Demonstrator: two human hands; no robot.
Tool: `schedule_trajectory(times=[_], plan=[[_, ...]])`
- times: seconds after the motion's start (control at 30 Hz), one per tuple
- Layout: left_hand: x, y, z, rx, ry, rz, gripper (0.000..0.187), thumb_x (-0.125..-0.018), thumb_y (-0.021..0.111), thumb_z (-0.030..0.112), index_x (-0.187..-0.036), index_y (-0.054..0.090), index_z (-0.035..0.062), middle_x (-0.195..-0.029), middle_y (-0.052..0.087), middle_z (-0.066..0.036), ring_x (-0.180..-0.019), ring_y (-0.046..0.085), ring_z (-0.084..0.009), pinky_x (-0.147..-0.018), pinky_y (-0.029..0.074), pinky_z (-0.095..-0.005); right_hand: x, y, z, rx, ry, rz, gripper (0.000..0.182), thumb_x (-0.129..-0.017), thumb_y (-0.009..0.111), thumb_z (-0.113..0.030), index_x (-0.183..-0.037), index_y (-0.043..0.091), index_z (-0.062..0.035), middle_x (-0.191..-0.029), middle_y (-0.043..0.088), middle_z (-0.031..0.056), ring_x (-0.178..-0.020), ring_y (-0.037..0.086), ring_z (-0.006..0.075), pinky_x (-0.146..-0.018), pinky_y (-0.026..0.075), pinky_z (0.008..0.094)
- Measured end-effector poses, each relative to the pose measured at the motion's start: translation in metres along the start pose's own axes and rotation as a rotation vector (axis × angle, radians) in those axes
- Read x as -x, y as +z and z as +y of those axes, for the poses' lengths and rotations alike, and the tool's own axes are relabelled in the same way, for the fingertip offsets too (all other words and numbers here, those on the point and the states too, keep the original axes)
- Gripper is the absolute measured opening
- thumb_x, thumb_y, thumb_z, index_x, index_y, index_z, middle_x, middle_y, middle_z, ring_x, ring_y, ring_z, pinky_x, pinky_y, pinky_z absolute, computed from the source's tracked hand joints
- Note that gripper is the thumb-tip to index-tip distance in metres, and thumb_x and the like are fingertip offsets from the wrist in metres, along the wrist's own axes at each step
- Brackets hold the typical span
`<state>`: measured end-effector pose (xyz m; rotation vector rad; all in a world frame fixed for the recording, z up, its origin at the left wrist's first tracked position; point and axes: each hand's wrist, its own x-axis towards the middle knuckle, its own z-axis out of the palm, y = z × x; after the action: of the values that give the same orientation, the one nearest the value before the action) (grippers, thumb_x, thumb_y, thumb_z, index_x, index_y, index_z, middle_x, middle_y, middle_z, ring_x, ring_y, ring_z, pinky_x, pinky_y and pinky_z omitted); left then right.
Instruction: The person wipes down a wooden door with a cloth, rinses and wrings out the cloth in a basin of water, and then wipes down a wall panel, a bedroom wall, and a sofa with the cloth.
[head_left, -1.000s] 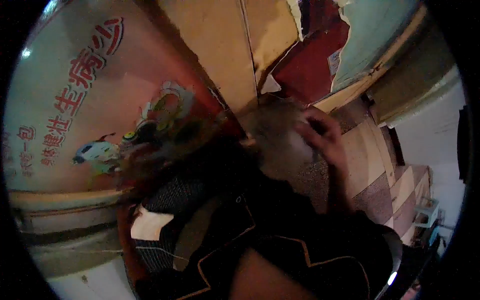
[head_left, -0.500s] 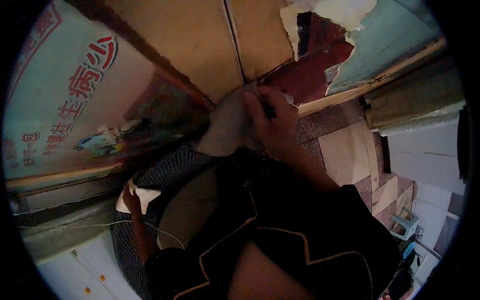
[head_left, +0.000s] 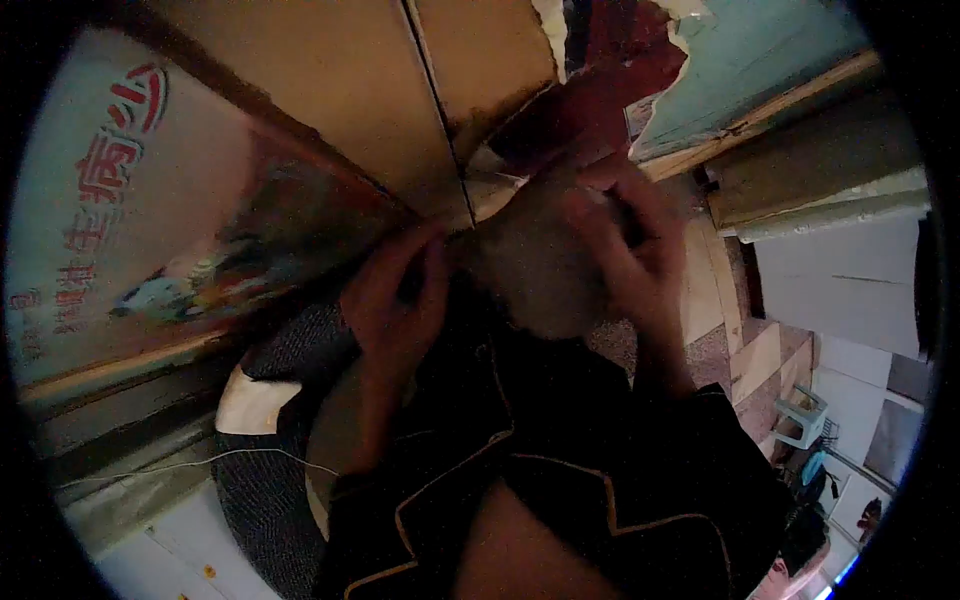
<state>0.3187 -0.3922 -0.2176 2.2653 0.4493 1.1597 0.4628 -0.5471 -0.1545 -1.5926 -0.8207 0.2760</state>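
My right hand (head_left: 635, 250) pinches the upper right edge of a thin, floppy grey-brown piece (head_left: 535, 255), which looks like cloth and hangs in front of my lap. To the left of this piece is my left hand (head_left: 395, 290), its thumb and forefinger brought together. Whatever lies between those fingertips is too dark and blurred to make out. A pale, flat piece (head_left: 258, 405) rests on dark ribbed fabric (head_left: 265, 500) at the lower left, apart from both hands.
Brown boards (head_left: 330, 90) and a printed sheet with red characters (head_left: 110, 170) stand ahead. Torn dark red paper (head_left: 590, 110) covers part of the right side. A white cord (head_left: 200, 460) crosses the lower left. A pale stool (head_left: 800, 418) stands on the tiled floor at right.
My left hand has left the pale piece and risen to the middle. My right hand has shifted right with the grey-brown piece, which is now more spread out. The view has tilted slightly.
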Motion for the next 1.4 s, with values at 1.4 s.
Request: schedule_trajectory(times=[1.4], plan=[[-0.057,0.032,0.001,-0.055,-0.087,-0.012,0.024,-0.071,0.078,0.017,-0.061,0.06,0.0055,-0.055,0.057,-0.009,-0.049,0.056,-0.0283,-0.058,0.046,-0.037,-0.049,0.058,0.017,0.455,-0.61,0.226,0.012,-0.083,0.067,-0.001,-0.093,0.062,-0.0037,-0.077,0.065,0.012,-0.061,0.064,0.0222,-0.055,0.05,0.0324]])
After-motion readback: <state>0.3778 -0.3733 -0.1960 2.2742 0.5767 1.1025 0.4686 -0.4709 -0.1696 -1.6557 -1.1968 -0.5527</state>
